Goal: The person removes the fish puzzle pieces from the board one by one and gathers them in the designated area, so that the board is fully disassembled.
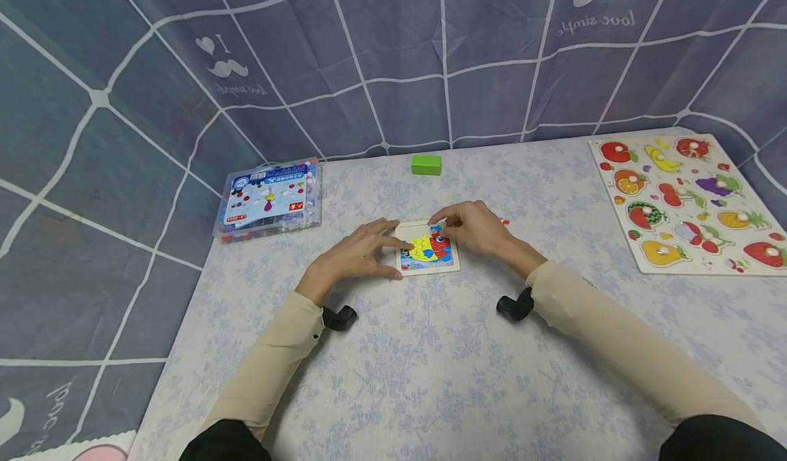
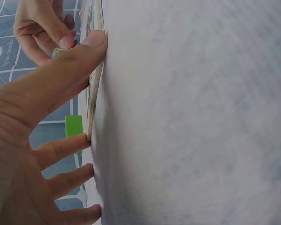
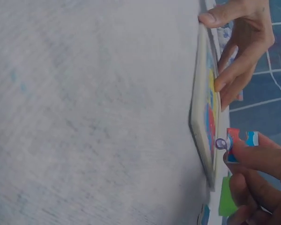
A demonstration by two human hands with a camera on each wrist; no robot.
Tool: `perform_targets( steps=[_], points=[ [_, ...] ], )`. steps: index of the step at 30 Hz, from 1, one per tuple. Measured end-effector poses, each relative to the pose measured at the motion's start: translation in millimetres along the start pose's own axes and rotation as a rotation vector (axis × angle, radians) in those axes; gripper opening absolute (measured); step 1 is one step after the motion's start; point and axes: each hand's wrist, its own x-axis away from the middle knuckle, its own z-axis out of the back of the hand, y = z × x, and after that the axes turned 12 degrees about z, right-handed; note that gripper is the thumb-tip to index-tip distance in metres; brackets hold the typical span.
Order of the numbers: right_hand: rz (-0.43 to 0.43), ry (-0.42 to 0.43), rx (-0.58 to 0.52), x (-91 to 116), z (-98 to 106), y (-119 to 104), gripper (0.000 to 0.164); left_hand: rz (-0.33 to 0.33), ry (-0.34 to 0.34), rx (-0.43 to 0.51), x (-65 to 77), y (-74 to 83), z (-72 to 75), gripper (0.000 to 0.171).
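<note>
I see my right hand pinching a puzzle piece by the puzzle board's far right part; left hand spread wide, fingers touching the board. Board lies on the bench.

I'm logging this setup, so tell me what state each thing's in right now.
Puzzle tray: partly filled
Puzzle piece: held, not seated
Left hand: fingers spread, touching the tray
Right hand: pinching the piece
Small red item: lying loose, partly hidden
Green block: standing apart, untouched
Plastic case: closed
Fruit board: lying flat, filled
</note>
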Motion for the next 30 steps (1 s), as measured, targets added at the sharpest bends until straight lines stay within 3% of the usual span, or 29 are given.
perform_targets(
  steps=[7, 15, 24, 30],
  points=[
    [-0.039, 0.041, -0.049, 6.9, 9.0, 10.5, 0.027, 0.001, 0.001, 0.002, -0.2, -0.2, -1.4, 0.061],
    [-0.133, 0.086, -0.028, 33.6, 32.7, 34.3, 0.027, 0.002, 0.008, 0.000, 0.8, -0.6, -1.1, 0.061],
    [-0.261, 0.085, 0.019, 70.6, 64.7, 58.2, 0.030, 0.011, -0.003, -0.007, 0.3, 0.6, 0.4, 0.062],
    [-0.295, 0.077, 0.033, 76.4, 72.4, 63.0, 0.030, 0.007, 0.002, 0.001, 0.7, 0.5, -0.4, 0.061]
  ],
)
